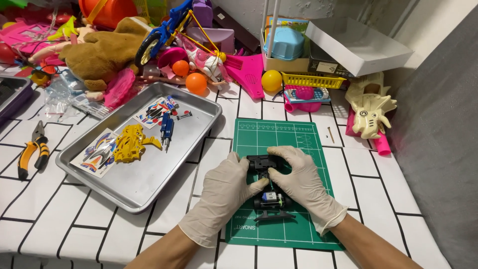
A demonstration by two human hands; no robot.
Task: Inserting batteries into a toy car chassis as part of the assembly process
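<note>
While both gloved hands' fingers (259, 185) pinch the black toy car chassis (269, 187) on the green cutting mat (298, 144), the yellow body shell (130, 143) and screwdrivers (167, 128) lie off in the metal tray (149, 184): judged midway.

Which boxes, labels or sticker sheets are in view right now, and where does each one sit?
Sticker sheet: front of the metal tray, white with blue, red and black shapes.
Second sticker sheet: back of the tray, multicoloured decals.
White box lid: rear right, flat, open side down.
White label: on the dark box under that lid, small rectangle.
Toy box: rear centre, white, holds a blue tub.
</note>
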